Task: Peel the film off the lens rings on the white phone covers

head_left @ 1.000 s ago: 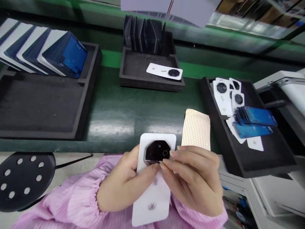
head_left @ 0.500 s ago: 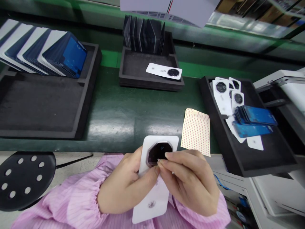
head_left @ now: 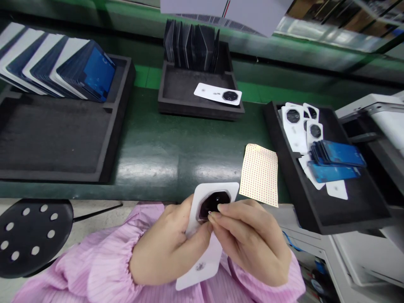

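Note:
A white phone back cover (head_left: 197,269) with a black octagonal camera window (head_left: 212,204) is held upright and tilted at the table's front edge. My left hand (head_left: 172,244) is closed around its left side, thumb lying across the front just below the window. The fingers of my right hand (head_left: 249,235) are pinched together at the lower right of the window, close to the left thumb tip. Whatever lies between those fingertips is too small to name. A sheet of small red dots (head_left: 259,174) lies on the table just beyond my right hand.
On the left, a black tray (head_left: 57,143) holds rows of blue and white panels. A middle tray (head_left: 176,84) carries dark upright sheets and one white cover (head_left: 208,91). More covers and blue panels lie in the right tray (head_left: 350,210). A black stool (head_left: 31,240) stands lower left.
The cover has tilted slightly, with its top edge a little lower and further right. Both hands keep nearly the same place, and the right fingers stay pinched by the window.

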`<state>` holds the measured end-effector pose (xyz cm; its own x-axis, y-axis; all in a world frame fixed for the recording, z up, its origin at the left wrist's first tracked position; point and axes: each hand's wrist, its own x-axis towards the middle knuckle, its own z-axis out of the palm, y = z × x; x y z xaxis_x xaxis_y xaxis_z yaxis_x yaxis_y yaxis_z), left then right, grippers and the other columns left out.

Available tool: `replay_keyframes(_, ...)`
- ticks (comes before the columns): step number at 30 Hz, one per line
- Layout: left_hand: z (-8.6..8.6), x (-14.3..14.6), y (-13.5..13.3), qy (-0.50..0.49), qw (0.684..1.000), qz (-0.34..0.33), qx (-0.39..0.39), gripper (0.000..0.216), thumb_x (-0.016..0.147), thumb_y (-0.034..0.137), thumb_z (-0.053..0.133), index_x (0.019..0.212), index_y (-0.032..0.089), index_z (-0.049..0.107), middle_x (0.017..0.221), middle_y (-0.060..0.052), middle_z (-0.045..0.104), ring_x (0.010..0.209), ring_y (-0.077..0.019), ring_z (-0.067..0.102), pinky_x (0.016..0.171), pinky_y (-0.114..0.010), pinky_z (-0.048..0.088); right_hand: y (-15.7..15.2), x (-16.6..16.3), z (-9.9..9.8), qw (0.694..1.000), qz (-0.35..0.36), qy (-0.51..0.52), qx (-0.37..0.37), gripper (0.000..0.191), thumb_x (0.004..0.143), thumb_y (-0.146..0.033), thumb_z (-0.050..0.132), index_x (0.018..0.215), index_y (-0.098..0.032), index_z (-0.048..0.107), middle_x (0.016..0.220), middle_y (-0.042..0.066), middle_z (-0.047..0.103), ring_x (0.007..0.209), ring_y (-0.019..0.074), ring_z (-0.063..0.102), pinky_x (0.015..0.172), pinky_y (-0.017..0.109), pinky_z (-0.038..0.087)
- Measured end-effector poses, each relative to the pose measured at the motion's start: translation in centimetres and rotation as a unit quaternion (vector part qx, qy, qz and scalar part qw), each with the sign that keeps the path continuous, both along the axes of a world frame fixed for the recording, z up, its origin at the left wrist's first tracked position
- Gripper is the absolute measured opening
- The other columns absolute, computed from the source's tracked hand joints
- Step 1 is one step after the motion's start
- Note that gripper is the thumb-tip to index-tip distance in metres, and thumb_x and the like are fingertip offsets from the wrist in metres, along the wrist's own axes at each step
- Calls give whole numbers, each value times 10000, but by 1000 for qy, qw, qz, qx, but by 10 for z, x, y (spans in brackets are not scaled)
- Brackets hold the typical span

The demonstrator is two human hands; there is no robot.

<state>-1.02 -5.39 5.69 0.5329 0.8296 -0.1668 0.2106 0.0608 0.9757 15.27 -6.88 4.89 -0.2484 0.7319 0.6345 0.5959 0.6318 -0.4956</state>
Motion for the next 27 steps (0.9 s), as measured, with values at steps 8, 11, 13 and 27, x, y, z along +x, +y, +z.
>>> replay_keyframes(8, 2, -2, 1, 3, 999, -43, 18, 89, 861, 124, 445, 813, 199, 442, 704, 48, 565, 600, -83, 536, 521, -200, 396, -2, 4, 3, 999, 34, -11, 6, 161, 800, 17, 563, 913, -81, 623, 984, 38, 590, 703, 121, 575, 520, 296, 513)
replay_keyframes(11, 1, -2, 0, 1, 999, -49, 14, 77, 866, 128, 439, 834, 198, 447, 711, 44, 579, 615, -90, 557, 541, -209, 404, -2, 6, 4, 999, 45, -27, -8, 164, 818, 1, 554, 935, -93, 619, 977, 36, 591, 718, 127, 577, 537, 297, 519)
replay_keyframes(13, 0, -2, 0, 0, 999, -52, 8, 78, 863, 126, 442, 831, 198, 446, 705, 44, 570, 613, -92, 555, 541, -210, 406, -2, 7, 4, 998, 48, -38, -8, 163, 827, -10, 551, 944, -101, 617, 963, 40, 598, 707, 127, 580, 532, 296, 520)
replay_keyframes(27, 0, -1, 0, -16, 998, -58, -18, 63, 869, 140, 428, 855, 197, 450, 699, 42, 543, 601, -90, 552, 530, -198, 421, 2, 5, 3, 998, 29, -14, -44, 119, 864, -87, 539, 906, -178, 603, 786, -5, 642, 592, 109, 585, 467, 261, 521)
